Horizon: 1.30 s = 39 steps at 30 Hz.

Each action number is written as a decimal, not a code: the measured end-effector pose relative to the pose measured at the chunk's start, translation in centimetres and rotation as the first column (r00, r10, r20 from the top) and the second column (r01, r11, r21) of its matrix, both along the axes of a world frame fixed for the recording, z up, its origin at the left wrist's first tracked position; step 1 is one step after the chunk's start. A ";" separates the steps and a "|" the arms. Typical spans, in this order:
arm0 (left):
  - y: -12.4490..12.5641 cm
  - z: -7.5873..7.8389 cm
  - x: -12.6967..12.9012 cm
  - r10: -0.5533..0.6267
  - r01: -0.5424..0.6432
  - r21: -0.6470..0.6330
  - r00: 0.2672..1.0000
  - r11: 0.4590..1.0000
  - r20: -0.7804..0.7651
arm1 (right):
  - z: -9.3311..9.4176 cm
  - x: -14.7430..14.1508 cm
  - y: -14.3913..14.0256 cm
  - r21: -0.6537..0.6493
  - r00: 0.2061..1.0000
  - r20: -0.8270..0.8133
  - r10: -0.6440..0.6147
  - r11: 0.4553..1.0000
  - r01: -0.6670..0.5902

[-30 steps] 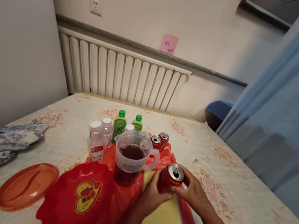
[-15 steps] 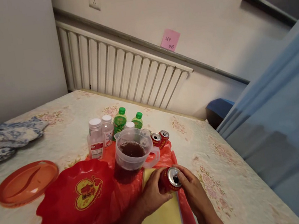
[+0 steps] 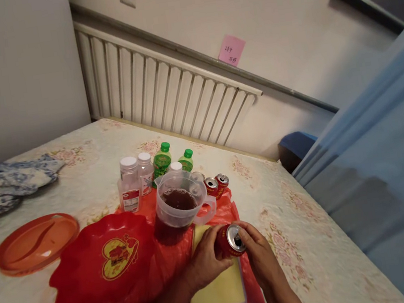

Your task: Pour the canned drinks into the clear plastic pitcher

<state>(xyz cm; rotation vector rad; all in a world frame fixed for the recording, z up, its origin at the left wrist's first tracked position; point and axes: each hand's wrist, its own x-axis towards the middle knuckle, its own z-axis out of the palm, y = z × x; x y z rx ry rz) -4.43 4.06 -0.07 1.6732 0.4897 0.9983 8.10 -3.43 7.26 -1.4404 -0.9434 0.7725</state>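
A red drink can (image 3: 231, 240) with an opened silver top is held over a folded yellow cloth (image 3: 220, 293) near the table's front edge. My left hand (image 3: 205, 260) wraps the can's side. My right hand (image 3: 260, 256) grips it from the right, fingers at the rim. Just beyond stands a clear plastic jug (image 3: 180, 205) holding dark liquid, on a red plastic sheet (image 3: 221, 211).
Behind the jug stand two clear bottles (image 3: 131, 184), two green bottles (image 3: 161, 161) and two more red cans (image 3: 216, 185). A red heart-marked dish (image 3: 104, 260) and an orange tray (image 3: 35, 242) lie at left. A radiator (image 3: 163, 96) lines the wall; blue fabric (image 3: 387, 174) hangs right.
The can has come down a little toward the yellow cloth, and my right fingers have closed over its rim. The view has shifted slightly.
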 end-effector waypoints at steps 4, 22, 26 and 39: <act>-0.1 0.3 -0.1 0.003 -0.003 0.004 1.000 1.000 -0.006 | -0.2 0.0 0.1 0.008 1.000 -0.028 0.004 1.000 -0.004; -0.5 1.4 -1.5 -0.121 0.121 -0.074 0.993 0.990 0.005 | 1.1 -0.8 0.3 -0.073 1.000 -0.022 0.018 0.997 -0.019; -0.3 0.7 -2.0 -0.129 0.133 -0.109 0.991 0.985 0.042 | 0.9 -0.7 0.5 -0.079 0.998 -0.040 0.049 0.996 -0.052; -0.6 0.4 -5.3 -0.158 0.149 -0.214 0.987 0.965 -0.028 | 1.3 -0.7 6.1 0.098 0.986 -0.017 0.167 0.982 -0.164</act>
